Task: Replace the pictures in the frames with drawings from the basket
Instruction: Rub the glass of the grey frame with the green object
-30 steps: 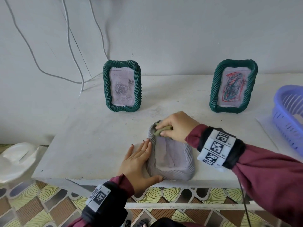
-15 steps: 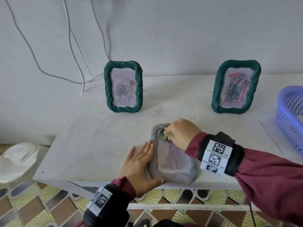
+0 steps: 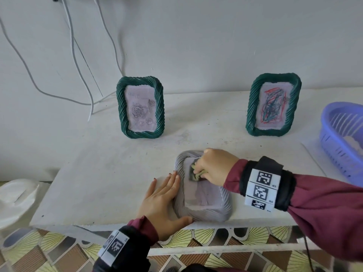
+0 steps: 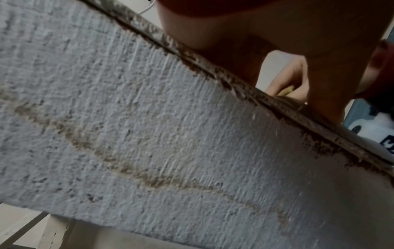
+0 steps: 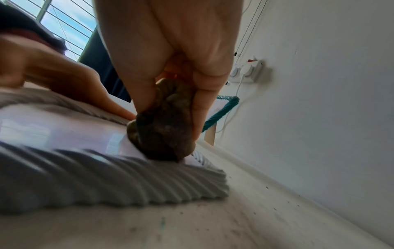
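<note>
Left hand (image 3: pixel 160 203) flat, fingers straight — right hand (image 3: pixel 213 166) curled, pinching grip, knuckles up.

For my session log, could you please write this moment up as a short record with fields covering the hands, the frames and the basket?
left hand: flat on the table, fingers straight against the grey frame's left side
right hand: grips a crumpled cloth, pressing it on the frame's glass
grey frame: lying flat at the table's front edge
green frame, left: upright, rose picture
green frame, right: upright, coloured scribble drawing
basket: purple, far right, partly out of view
</note>
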{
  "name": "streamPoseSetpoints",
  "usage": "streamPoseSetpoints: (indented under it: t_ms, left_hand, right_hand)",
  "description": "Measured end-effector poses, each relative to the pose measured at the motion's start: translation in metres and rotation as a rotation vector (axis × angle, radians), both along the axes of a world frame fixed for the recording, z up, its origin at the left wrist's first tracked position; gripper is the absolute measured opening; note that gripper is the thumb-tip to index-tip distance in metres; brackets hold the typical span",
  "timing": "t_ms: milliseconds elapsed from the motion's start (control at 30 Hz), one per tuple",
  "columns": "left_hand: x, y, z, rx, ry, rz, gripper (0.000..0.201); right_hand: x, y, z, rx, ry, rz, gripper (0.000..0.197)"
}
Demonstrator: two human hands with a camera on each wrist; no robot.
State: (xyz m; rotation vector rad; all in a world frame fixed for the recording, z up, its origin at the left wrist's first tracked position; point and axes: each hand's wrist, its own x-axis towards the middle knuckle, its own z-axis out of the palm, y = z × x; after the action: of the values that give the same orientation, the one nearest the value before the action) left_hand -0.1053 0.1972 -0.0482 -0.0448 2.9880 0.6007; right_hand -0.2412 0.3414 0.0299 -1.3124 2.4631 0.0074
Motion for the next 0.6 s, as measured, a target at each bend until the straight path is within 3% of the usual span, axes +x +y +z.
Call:
streamPoseSetpoints:
  t_ms: [233,500,600]
  left_hand:
    - [-0.006,0.008,0.000,0.000,0.012,-0.016,0.106]
    - [-0.006,0.006,0.002,-0.015,0.022,0.026,0.106]
    - [-0.006,0.006,0.001,-0.015,0.031,0.025,0.108]
  right_hand:
    - [-0.010,-0.017,-0.013,-0.097,0.090,-0.080,0.024]
    - [0.018,-0.012,-0.010,-0.092,-0.123,-0.006,0.027]
    - [0.038,0.005,-0.010,-0.097,-0.125,0.041,0.029]
